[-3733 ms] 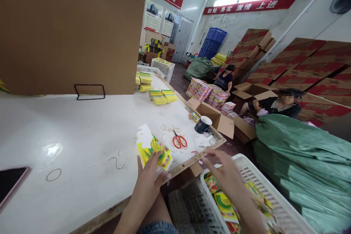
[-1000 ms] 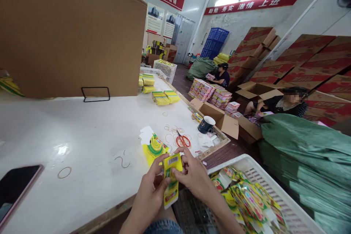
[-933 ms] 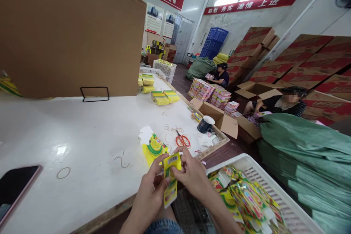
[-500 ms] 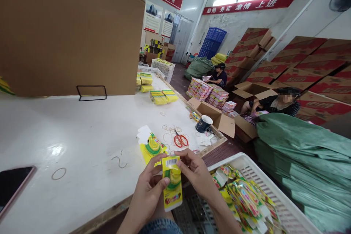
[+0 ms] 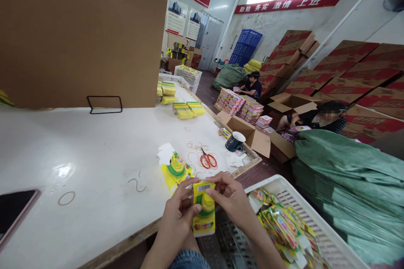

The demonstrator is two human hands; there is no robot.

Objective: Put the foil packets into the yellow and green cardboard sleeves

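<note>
Between my two hands, over the near edge of the table, is a small yellow-and-green carton (image 5: 204, 214) with a barcode at its top. My left hand (image 5: 179, 214) grips its left side, thumb across the front. Fingers of my right hand (image 5: 230, 197) pinch its upper right corner. Just behind, a flat yellow carton (image 5: 176, 169) with white flaps lies on the white table (image 5: 104, 155). Scissors with red handles (image 5: 208, 159) rest beyond my right hand among several loose rubber bands (image 5: 197, 147).
At right stands a white plastic basket (image 5: 331, 235) of flat cartons, beside a green sack (image 5: 341, 185). A dark mug (image 5: 235, 141) sits near the table edge. Yellow bundles (image 5: 186, 109) lie farther back; a phone (image 5: 17, 210) is at left. Two people sit among boxes.
Both hands have shifted slightly to the right with the carton, which now appears more upright and a little higher. The things on the table lie as before.
</note>
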